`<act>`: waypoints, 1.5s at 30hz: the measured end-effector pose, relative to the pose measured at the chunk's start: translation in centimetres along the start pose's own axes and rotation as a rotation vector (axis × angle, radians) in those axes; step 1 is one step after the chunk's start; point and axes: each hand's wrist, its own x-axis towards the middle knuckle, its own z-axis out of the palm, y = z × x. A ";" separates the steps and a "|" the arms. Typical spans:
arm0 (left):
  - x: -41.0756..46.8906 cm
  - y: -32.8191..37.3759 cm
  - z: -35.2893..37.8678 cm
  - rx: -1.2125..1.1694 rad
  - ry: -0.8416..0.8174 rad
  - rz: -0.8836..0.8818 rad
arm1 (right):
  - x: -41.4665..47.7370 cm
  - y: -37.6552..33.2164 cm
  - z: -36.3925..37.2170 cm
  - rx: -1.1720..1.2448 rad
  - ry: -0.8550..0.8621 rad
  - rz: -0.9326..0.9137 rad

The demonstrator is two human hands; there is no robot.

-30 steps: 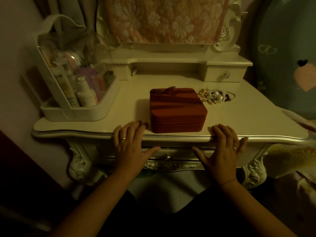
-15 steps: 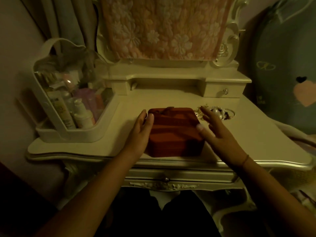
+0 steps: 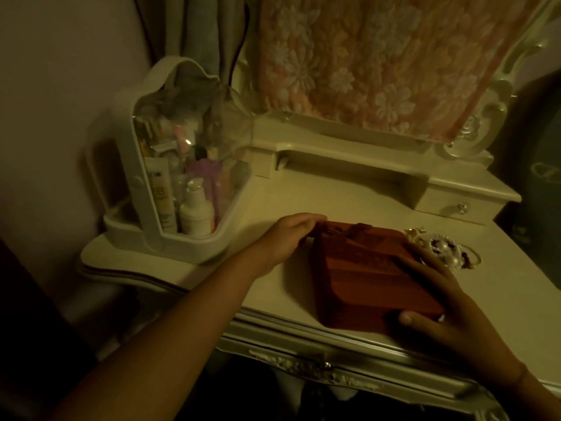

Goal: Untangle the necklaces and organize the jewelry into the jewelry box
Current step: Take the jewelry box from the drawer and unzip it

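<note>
A closed dark red jewelry box (image 3: pixel 364 275) lies on the cream dressing table (image 3: pixel 273 208), near its front edge. My left hand (image 3: pixel 288 238) grips the box's far left corner, fingers curled over its back edge. My right hand (image 3: pixel 449 311) holds the box's near right corner, thumb on the front side and fingers along the right side. A tangled heap of jewelry (image 3: pixel 446 247) with pearls, gold pieces and a ring lies on the table just right of the box, partly hidden behind my right hand.
A white cosmetics organizer (image 3: pixel 170 208) with bottles and tubes stands at the table's left. Behind the box rises a shelf with a small drawer (image 3: pixel 461 208). A floral cloth (image 3: pixel 379 62) covers the mirror. The table's front drawer (image 3: pixel 328 364) is below.
Both hands have gone from the table's front edge to the box and taken hold of its corners. The view has moved closer and tilted.
</note>
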 end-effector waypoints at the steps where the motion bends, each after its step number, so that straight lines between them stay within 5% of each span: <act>1: 0.1 -0.1 -0.1 0.013 -0.022 0.007 | 0.0 -0.1 -0.1 -0.004 -0.006 0.009; 14: 1.5 -0.8 -1.1 0.174 -0.150 0.027 | 0.0 -0.3 0.1 -0.037 -0.031 0.055; 45: -2.3 -0.6 -2.9 0.486 0.014 0.181 | -0.4 -0.4 0.5 -0.028 0.008 0.063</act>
